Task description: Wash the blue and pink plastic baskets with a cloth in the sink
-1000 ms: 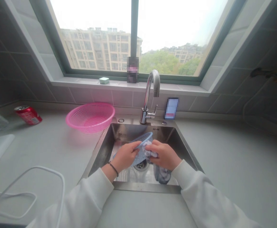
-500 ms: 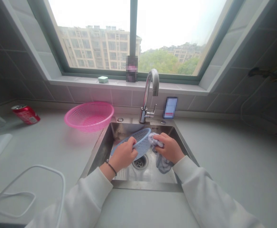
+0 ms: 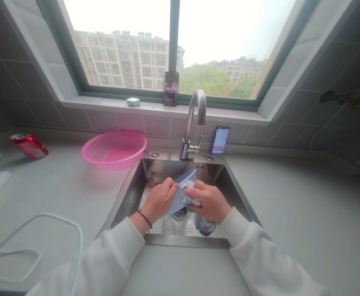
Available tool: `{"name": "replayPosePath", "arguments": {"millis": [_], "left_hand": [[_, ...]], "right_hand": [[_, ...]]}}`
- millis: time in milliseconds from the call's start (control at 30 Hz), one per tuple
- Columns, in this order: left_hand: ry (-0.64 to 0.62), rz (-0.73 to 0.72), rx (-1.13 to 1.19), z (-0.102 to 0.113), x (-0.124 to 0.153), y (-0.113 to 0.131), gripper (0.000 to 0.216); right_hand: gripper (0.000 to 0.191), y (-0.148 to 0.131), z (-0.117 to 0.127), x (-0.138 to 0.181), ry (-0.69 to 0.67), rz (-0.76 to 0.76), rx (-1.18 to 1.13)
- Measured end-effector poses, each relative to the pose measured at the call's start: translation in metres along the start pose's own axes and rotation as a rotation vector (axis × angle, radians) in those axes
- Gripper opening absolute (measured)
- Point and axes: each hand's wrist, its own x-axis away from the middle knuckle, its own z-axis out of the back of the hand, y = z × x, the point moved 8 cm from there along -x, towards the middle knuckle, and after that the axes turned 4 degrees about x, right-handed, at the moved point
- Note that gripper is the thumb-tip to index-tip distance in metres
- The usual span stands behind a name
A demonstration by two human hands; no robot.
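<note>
Head view: blue basket (image 3: 175,205) and cloth (image 3: 205,225) held within the sink (image 3: 186,241).
Right hand (image 3: 210,201) bunches the cloth against the basket, one end hanging toward the sink's near edge; left hand (image 3: 159,201) pinches the basket, likely steadying it. Tilted, its long axis apparently slants rightward toward the sink's far wall; faucet (image 3: 184,149) stands behind the sink.

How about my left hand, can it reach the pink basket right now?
Probably yes: the pink basket sits left of the faucet, and nothing seems to block your left hand, though it holds the blue basket and would likely need freeing.
</note>
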Motion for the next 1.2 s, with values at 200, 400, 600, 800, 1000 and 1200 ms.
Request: {"name": "replayPosePath", "arguments": {"millis": [200,400,600,800,1000,1200], "left_hand": [[0.042,-0.029,-0.052,0.003,-0.001,0.002,0.030],[0.076,-0.039,-0.087,0.004,0.000,0.004,0.027],[0.064,-0.043,-0.028,0.005,0.001,0.007,0.029],[0.060,-0.040,-0.015,0.003,0.001,0.005,0.028],[0.048,-0.041,0.015,0.003,0.001,0.006,0.029],[0.063,-0.043,0.010,0.005,0.001,0.007,0.028]], "right_hand": [[0.034,0.025,0.007,0.001,0.045,-0.236,0.031],[0.028,-0.018,0.000,0.000,-0.020,0.050,0.077],[0.033,0.026,0.012,0.001,0.049,-0.249,0.105],[0.027,-0.031,0.004,0.001,-0.017,0.095,0.115],[0.034,0.027,0.012,0.000,0.032,-0.265,0.077],[0.027,-0.020,0.006,0.001,-0.019,-0.002,0.068]]}}
